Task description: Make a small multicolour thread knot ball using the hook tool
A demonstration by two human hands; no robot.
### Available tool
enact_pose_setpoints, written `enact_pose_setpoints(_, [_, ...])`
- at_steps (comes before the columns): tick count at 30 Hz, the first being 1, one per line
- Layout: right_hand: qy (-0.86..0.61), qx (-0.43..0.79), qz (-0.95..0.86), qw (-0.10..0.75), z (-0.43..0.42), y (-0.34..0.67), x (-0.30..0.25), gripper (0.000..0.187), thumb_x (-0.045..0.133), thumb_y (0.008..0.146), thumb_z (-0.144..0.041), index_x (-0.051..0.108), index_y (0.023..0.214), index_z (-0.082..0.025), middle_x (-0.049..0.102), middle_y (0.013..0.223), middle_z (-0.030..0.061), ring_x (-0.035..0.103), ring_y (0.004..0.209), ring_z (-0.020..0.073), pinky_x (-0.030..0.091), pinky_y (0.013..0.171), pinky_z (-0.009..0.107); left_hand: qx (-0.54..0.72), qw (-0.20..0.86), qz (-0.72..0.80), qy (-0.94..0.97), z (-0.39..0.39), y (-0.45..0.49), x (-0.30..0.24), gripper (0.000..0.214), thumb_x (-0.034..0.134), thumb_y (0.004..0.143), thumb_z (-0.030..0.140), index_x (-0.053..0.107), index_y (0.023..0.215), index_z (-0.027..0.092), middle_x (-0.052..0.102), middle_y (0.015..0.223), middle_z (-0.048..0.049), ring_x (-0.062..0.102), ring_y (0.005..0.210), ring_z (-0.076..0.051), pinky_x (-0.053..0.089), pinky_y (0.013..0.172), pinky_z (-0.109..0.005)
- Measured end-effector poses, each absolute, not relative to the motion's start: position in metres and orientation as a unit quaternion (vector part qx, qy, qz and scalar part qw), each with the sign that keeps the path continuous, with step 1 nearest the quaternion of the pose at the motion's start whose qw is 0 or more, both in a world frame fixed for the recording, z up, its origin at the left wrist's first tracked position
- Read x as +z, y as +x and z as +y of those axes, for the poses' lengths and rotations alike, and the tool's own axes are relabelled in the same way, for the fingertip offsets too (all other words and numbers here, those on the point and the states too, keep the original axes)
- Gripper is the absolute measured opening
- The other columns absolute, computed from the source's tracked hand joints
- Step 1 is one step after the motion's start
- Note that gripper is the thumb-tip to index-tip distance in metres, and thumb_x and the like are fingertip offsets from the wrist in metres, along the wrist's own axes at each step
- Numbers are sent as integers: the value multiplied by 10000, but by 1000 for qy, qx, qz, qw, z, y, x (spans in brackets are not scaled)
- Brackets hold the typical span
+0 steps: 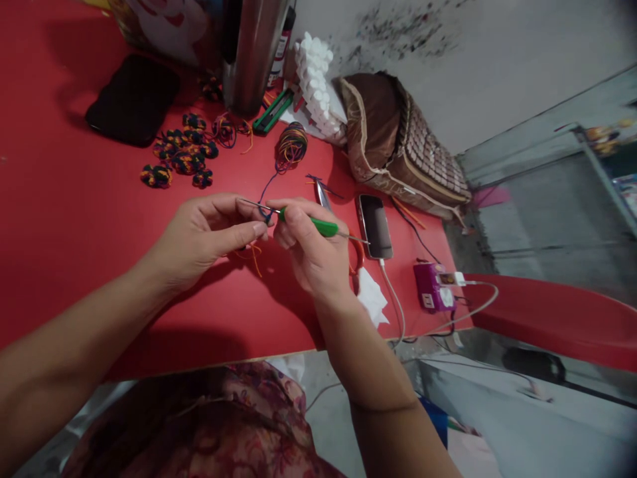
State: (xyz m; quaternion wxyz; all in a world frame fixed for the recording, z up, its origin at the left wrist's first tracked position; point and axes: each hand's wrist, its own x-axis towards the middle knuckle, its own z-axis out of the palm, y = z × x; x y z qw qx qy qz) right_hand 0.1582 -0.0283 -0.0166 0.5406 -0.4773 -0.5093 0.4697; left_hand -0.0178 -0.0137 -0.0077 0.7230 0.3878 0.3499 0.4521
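My right hand (pixel 311 242) is closed around the green handle of a crochet hook (pixel 318 226), whose thin metal shaft points left toward my other hand. Between thumb and fingers, my left hand (pixel 209 229) pinches a small dark piece of yarn work (pixel 267 218), mostly hidden by the fingertips. A blue strand loops over the hook and runs back to a multicoloured yarn ball (pixel 292 145). Loose orange yarn ends (pixel 256 255) hang below the left fingers. Several crocheted flowers (pixel 184 156) in orange and dark yarn lie beyond my left hand.
A phone (pixel 375 226) on a charging cable lies to the right, near scissors (pixel 322 196) partly behind my right hand. A purple power box (pixel 434 287) sits at the table's right. Farther back are a black pouch (pixel 134 99), a metal bottle (pixel 253 60), a green cutter (pixel 273 111) and a brown cushion (pixel 398 139).
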Motion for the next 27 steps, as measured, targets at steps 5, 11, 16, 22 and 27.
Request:
enact_pose_setpoints(5, [-434,496,-471,587,-28,156,-14,145,820,930,-449,882,963,-323,529,634,-45,462,601,115,426,611,308,434,730,356,391,-14,-19,-9,119,922,757,218,814,805,211,753,764,-16,665,641,-132,563,599,-240])
enact_pose_setpoints(11, [-437,497,-461,591,-24,158,-15,247,829,882,-532,851,940,-294,447,586,-64,410,553,109,403,545,294,419,722,378,401,-14,-20,-6,135,892,754,188,767,800,174,729,744,-11,630,611,-108,553,579,-211])
enact_pose_setpoints(16, [-451,493,-456,588,-22,161,-13,278,816,895,-547,829,960,-277,410,609,-57,385,553,121,393,537,305,405,725,387,402,-13,-21,-7,103,861,763,175,765,802,170,726,736,-9,632,617,-106,541,577,-204])
enact_pose_setpoints(22, [-435,488,-465,597,-21,162,-13,297,828,897,-553,815,973,-266,354,601,-64,377,530,103,406,503,276,409,726,385,397,-12,-22,-10,111,879,761,188,773,791,178,733,731,-13,636,611,-109,536,567,-204])
enact_pose_setpoints(27, [-443,484,-455,602,-22,163,-9,304,819,900,-560,809,936,-259,362,610,-60,370,537,101,420,500,266,424,725,389,380,-12,-20,-10,112,879,753,197,770,773,181,728,707,-20,614,553,-113,510,522,-219])
